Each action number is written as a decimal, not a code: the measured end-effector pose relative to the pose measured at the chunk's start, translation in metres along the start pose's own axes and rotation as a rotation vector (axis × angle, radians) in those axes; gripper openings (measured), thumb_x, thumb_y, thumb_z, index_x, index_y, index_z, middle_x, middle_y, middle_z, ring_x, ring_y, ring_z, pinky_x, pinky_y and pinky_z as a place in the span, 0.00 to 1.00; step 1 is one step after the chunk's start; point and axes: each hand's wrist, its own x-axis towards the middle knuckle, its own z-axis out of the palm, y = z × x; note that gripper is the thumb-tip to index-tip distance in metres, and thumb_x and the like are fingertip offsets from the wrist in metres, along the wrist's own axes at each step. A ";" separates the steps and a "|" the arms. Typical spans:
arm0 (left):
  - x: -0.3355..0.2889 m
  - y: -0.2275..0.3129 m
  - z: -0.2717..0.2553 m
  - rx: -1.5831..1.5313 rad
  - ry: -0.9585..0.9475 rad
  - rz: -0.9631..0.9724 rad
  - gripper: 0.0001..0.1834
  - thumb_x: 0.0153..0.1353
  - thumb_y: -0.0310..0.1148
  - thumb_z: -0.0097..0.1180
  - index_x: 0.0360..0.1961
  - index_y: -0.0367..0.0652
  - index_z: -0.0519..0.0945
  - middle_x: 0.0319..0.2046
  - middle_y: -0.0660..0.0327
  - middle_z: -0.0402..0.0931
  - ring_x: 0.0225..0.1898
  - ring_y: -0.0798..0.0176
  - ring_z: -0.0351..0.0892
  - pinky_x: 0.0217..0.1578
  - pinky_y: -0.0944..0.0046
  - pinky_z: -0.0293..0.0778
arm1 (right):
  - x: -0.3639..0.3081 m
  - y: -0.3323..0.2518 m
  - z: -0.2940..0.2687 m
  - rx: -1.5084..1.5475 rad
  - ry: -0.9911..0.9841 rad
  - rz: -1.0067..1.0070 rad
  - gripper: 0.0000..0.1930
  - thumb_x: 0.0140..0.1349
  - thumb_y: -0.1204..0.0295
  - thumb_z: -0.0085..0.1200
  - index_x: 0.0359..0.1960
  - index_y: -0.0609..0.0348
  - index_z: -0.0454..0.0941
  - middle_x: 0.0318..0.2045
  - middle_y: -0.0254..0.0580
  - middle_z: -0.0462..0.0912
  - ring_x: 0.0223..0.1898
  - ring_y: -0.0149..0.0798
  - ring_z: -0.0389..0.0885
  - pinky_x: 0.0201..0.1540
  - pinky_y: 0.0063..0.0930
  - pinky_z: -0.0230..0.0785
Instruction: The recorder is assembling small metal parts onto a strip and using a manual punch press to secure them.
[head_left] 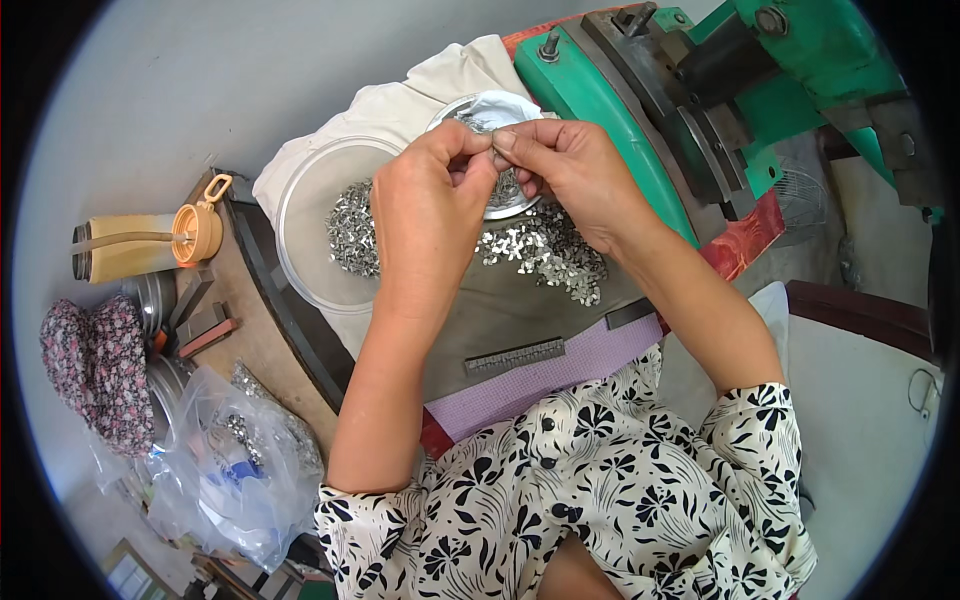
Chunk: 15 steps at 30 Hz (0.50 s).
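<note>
My left hand [423, 200] and my right hand [585, 175] meet with fingertips pinched together above a round metal bowl [520, 210]. What they pinch is too small and covered to make out. The bowl has silvery pieces in it and a white lining [505, 103] at its far side. Left of it, partly behind my left hand, a round pale tray [283, 235] carries a pile of small shiny metal pieces [350, 225]. Another heap of flat metal bits [560, 255] lies loose on the cloth below my right hand. Closer to me rests a dark ridged metal block [515, 356].
A green machine press [600, 130] stands at the right. Cream cloth [465, 65] covers the work surface, with a purple mat [530, 390] at its near edge. On the left are an orange-lidded bottle [130, 247], a floral cloth [95, 375] and a clear plastic bag [225, 490].
</note>
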 end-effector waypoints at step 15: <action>-0.010 0.001 -0.004 -0.481 0.004 -0.100 0.03 0.61 0.21 0.60 0.35 0.32 0.81 0.29 0.62 0.83 0.31 0.75 0.81 0.34 0.74 0.76 | -0.013 -0.001 0.006 -0.061 0.007 -0.112 0.15 0.65 0.64 0.64 0.47 0.62 0.85 0.29 0.29 0.82 0.25 0.20 0.74 0.27 0.16 0.69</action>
